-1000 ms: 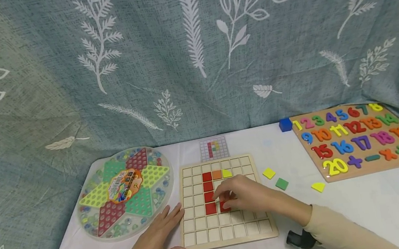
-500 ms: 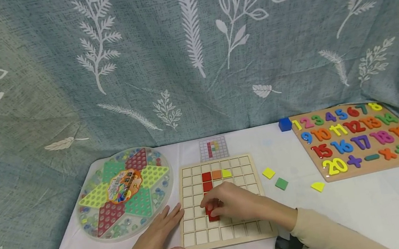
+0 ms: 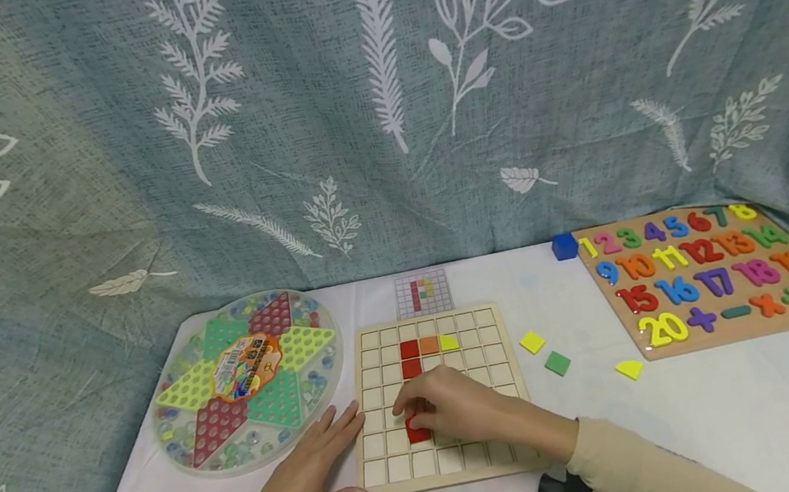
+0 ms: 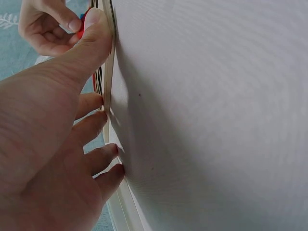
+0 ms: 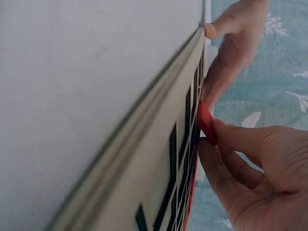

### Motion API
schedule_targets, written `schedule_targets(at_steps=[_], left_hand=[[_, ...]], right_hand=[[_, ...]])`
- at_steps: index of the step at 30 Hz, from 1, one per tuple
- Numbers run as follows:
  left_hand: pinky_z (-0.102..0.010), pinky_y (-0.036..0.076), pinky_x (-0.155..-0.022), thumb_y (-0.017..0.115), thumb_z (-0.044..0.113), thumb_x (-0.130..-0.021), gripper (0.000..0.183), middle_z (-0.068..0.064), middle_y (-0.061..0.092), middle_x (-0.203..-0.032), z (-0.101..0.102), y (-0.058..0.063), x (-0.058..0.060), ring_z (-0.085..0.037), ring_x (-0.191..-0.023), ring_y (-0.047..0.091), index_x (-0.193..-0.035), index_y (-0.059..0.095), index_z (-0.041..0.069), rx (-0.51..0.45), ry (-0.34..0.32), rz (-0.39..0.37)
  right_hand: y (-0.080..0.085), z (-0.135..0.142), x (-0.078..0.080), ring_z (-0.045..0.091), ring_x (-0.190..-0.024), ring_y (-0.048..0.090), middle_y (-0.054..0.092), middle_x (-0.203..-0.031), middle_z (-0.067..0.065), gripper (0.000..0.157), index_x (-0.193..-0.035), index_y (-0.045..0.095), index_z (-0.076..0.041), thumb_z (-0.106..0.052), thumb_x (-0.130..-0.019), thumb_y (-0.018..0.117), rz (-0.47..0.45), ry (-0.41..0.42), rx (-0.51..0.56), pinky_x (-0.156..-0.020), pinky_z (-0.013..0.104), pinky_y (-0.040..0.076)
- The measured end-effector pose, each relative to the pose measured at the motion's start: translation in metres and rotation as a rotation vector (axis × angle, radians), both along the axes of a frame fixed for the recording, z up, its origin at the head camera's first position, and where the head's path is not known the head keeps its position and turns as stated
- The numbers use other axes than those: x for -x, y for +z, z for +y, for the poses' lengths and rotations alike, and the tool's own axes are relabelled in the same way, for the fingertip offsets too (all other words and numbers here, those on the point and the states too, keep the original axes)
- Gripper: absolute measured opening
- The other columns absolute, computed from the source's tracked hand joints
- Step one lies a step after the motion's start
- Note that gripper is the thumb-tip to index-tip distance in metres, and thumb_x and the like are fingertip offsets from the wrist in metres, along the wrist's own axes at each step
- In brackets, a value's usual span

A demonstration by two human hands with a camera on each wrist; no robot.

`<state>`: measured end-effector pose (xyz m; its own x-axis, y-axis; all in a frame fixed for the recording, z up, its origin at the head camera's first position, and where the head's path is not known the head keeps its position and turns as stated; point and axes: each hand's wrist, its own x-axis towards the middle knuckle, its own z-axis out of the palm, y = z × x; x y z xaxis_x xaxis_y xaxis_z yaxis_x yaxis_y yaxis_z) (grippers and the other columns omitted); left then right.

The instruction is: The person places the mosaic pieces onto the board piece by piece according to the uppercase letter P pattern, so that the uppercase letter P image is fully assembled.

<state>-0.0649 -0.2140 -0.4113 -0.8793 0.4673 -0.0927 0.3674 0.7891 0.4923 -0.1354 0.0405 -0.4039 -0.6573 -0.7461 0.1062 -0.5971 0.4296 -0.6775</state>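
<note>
My right hand (image 3: 456,406) pinches a red square tile (image 3: 418,431) between thumb and fingers, low over the wooden grid board (image 3: 455,479). In the right wrist view the held red tile (image 5: 206,123) stands tilted against the grid. Above it in the same column lie red tiles (image 3: 410,359), partly covered by my hand, with an orange tile (image 3: 428,345) and a yellow quarter-round tile (image 3: 448,342) beside the top one. My left hand (image 3: 312,469) rests at the board's left edge, its fingers straight and the thumb at the lower corner.
A small pattern card (image 3: 422,293) lies behind the board. Loose yellow (image 3: 532,342), green (image 3: 557,363) and quarter-round yellow tiles (image 3: 629,370) lie to the right. A round marble game (image 3: 248,382) stands left; a number puzzle (image 3: 720,274) and blue cube (image 3: 564,247) sit back right.
My right hand has carried the red tile left and slightly toward me, to the cell below the red column. My left hand has stayed at the board's edge.
</note>
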Motion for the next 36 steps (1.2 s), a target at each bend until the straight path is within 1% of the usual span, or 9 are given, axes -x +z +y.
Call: schedule_targets(at_steps=[2, 9, 17, 27, 30, 34, 36], left_hand=[[-0.060, 0.030, -0.110, 0.065, 0.066, -0.074, 0.096, -0.003, 0.032, -0.158, 0.0000, -0.0003, -0.0001, -0.040, -0.145, 0.024, -0.149, 0.042, 0.011, 0.000, -0.001, 0.004], [-0.060, 0.031, -0.110, 0.065, 0.066, -0.074, 0.095, -0.003, 0.032, -0.158, 0.0003, -0.0001, 0.0003, -0.040, -0.145, 0.024, -0.149, 0.043, 0.012, 0.000, 0.001, 0.005], [-0.060, 0.031, -0.110, 0.065, 0.066, -0.075, 0.095, -0.003, 0.032, -0.158, 0.0002, -0.0005, 0.0000, -0.041, -0.144, 0.024, -0.149, 0.043, 0.012, -0.005, -0.004, 0.007], [-0.061, 0.031, -0.109, 0.066, 0.064, -0.075, 0.095, -0.004, 0.032, -0.158, -0.0004, 0.0001, 0.0009, -0.041, -0.144, 0.025, -0.149, 0.043, 0.010, -0.002, -0.009, 0.002], [-0.061, 0.032, -0.109, 0.067, 0.064, -0.075, 0.095, -0.004, 0.032, -0.158, -0.0002, 0.0006, 0.0016, -0.041, -0.144, 0.025, -0.149, 0.043, 0.010, 0.004, -0.012, 0.004], [-0.061, 0.032, -0.109, 0.066, 0.064, -0.075, 0.095, -0.004, 0.032, -0.159, -0.0002, 0.0008, 0.0017, -0.041, -0.144, 0.025, -0.149, 0.043, 0.010, 0.006, -0.015, 0.007], [-0.061, 0.032, -0.109, 0.066, 0.065, -0.075, 0.095, -0.004, 0.032, -0.159, -0.0002, 0.0007, 0.0014, -0.041, -0.144, 0.025, -0.149, 0.043, 0.009, 0.004, -0.015, 0.008]], right_hand=[[-0.0008, -0.0004, -0.0011, -0.002, -0.077, 0.057, 0.072, -0.093, -0.006, 0.015, -0.102, 0.074, -0.009, -0.004, -0.088, 0.072, -0.002, -0.005, -0.010, -0.071, 0.012, 0.049], [-0.0012, -0.0004, -0.0030, -0.002, -0.073, 0.055, 0.069, -0.086, -0.007, 0.015, -0.102, 0.073, -0.010, -0.005, -0.088, 0.073, -0.005, 0.001, -0.034, -0.069, 0.012, 0.049], [-0.0002, -0.0009, -0.0043, -0.002, -0.074, 0.054, 0.069, -0.086, -0.008, 0.016, -0.103, 0.073, -0.010, -0.005, -0.087, 0.074, -0.003, 0.006, -0.060, -0.069, 0.011, 0.048], [0.0001, -0.0023, -0.0060, -0.004, -0.080, 0.057, 0.071, -0.095, -0.009, 0.014, -0.102, 0.074, -0.011, -0.008, -0.089, 0.073, 0.048, 0.006, -0.083, -0.076, 0.011, 0.049], [-0.0003, -0.0028, -0.0059, -0.003, -0.078, 0.056, 0.070, -0.091, -0.008, 0.014, -0.102, 0.074, -0.010, -0.006, -0.088, 0.073, 0.049, 0.005, -0.082, -0.074, 0.012, 0.049], [-0.0001, -0.0037, -0.0058, -0.002, -0.073, 0.053, 0.065, -0.082, -0.010, 0.015, -0.101, 0.074, -0.010, -0.004, -0.087, 0.073, 0.055, 0.004, -0.092, -0.070, 0.011, 0.047], [-0.0005, -0.0040, -0.0056, -0.002, -0.073, 0.053, 0.064, -0.081, -0.012, 0.015, -0.102, 0.074, -0.010, -0.005, -0.087, 0.073, 0.060, 0.004, -0.098, -0.069, 0.010, 0.047]])
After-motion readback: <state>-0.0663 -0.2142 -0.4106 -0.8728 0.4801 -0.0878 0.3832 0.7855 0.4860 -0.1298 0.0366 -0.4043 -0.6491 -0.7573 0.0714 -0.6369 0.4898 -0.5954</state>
